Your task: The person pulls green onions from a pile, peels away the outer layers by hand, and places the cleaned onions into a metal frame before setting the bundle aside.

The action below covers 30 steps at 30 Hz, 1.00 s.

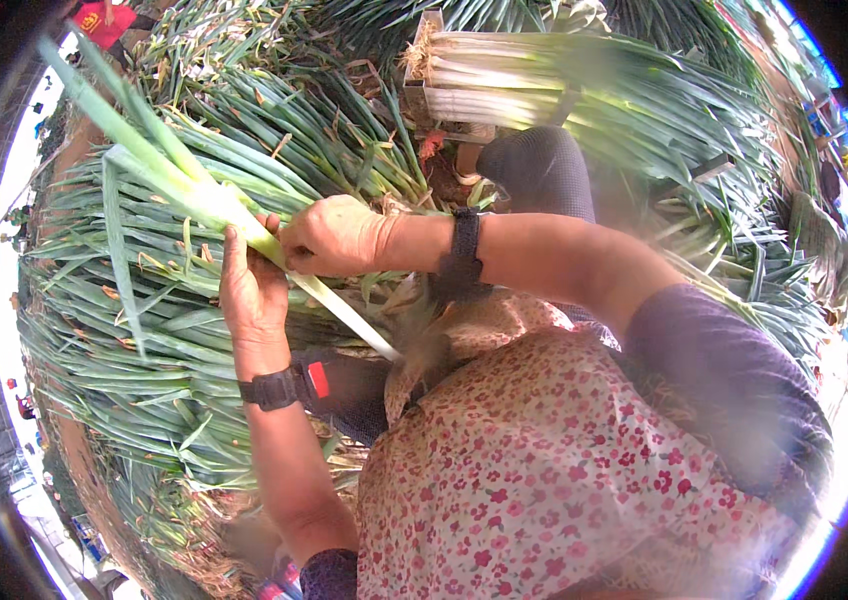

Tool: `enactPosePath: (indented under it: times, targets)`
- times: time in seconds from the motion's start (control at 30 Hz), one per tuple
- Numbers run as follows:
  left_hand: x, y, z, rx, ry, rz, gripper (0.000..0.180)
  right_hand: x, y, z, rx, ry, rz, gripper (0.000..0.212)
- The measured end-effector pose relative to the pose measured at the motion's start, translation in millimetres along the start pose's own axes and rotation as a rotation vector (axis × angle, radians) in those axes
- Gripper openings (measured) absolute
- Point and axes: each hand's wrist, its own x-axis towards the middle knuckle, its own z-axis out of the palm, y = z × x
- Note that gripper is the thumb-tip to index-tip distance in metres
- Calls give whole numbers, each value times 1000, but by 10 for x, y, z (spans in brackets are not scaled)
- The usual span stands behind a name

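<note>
A single long green onion (199,200) lies slantwise across my hands, its green leaves toward the far left and its white stem toward my lap. My left hand (252,285) is wrapped round it from below, with the thumb up along the stalk. Just beside it, my right hand (336,236) is closed against the stalk from above, fingertips pinched near where green turns pale. Whether those fingertips hold a peeled leaf or the stalk itself is hidden. One bent leaf hangs down on the left side. The root end lies near the flowered apron (544,450).
A big heap of green onions (144,290) spreads on the left. At the far right, a metal rack (422,75) holds a bundle of cleaned green onions (504,85), white ends facing left. My knee (544,165) stands between heap and bundle. Dry leaf scraps lie around.
</note>
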Motion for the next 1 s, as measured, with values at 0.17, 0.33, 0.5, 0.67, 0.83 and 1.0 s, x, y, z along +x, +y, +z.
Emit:
enactPosePath:
  times: [0.17, 0.33, 0.5, 0.67, 0.83, 1.0]
  targets:
    - [25, 67, -33, 136, 72, 13, 32, -148, -123, 145, 175, -25, -394, 12]
    - [126, 199, -540, 140, 70, 52, 38, -745, -583, 158, 966, -763, -515, 27]
    - [-16, 278, -444, 127, 78, 54, 42, -666, -118, -204, 731, -429, 128, 27]
    - [-80, 243, -295, 129, -46, 84, 48, -147, -3, -109, 551, -206, 333, 39]
    - [-185, 155, -27, 230, -38, 123, 50, 167, -249, -28, 1081, -369, 705, 36]
    - [-243, 154, -5, 130, -49, 65, 52, 123, -147, 144, 733, -382, 541, 27]
